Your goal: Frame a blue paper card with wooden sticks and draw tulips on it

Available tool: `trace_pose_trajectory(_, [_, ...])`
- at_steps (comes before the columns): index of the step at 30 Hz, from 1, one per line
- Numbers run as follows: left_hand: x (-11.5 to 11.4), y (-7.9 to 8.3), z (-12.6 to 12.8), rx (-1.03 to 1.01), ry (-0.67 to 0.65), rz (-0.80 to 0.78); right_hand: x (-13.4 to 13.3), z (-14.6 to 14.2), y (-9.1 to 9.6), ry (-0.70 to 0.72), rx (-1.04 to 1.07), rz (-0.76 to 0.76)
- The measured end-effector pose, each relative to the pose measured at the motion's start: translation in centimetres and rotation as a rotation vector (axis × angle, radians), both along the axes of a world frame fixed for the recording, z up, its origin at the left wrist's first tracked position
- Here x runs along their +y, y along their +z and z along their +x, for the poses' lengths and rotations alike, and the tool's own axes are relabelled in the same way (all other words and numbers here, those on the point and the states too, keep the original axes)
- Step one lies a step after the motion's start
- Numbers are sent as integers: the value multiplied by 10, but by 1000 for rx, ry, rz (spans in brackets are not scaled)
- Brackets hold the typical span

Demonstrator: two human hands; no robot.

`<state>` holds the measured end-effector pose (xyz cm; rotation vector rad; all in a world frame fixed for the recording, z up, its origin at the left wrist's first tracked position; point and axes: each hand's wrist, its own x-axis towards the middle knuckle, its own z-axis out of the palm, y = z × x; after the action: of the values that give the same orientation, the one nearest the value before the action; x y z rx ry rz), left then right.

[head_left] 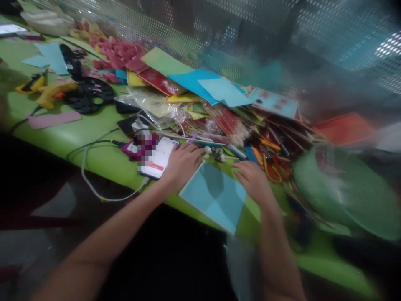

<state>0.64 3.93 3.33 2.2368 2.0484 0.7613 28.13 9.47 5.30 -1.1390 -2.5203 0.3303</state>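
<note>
Light-blue card (213,198) lies flat on the green bench (67,136), near side, between the hands. Left hand (183,165): palm down over the smartphone's (159,156) right edge, fingers extended, grip released. Right hand (253,179): at the card's right, fingers bent, scissors (272,169) just beside; cannot tell whether its grip grasps anything. Green basin (338,192) farther right.
</note>
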Motion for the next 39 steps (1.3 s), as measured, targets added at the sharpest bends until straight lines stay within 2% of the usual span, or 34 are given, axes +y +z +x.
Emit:
trace_pose_trajectory(5, [38, 9, 6, -9, 11, -10, 1, 0, -1, -13, -12, 21])
trace_pose_trajectory(9, [64, 7, 7, -33, 26, -29, 3, 0, -3, -22, -45, 14])
trace_pose_trajectory(12, [74, 4, 5, -80, 40, -32, 4, 0, -4, -24, -39, 7])
trace_pose_trajectory(16, [68, 7, 2, -192, 46, 10, 4, 0, -1, -37, 7, 8])
trace_pose_trajectory(20, [53, 18, 6, -380, 12, 69, 2, 0, 4, -59, 108, 37])
trace_pose_trajectory(23, [48, 26, 17, -591, -65, 75, 0, -3, 8, -78, 194, 52])
trace_pose_trajectory(26, [48, 29, 34, -847, -182, 16, -3, -8, 12, -81, 288, 27])
trace_pose_trajectory(29, [49, 26, 51, -1082, -262, -58, -7, -12, 15, -63, 360, -35])
trace_pose_trajectory(33, [47, 15, 64, -1276, -274, -118, -12, -16, 15, -104, 426, -115])
trace_pose_trajectory(36, [46, 7, 70, -1324, -257, -138, -14, -18, 13, -173, 421, -131])
trace_pose_trajectory(39, [44, 2, 74, -1296, -246, -151, -14, -20, 10, -181, 410, -113])
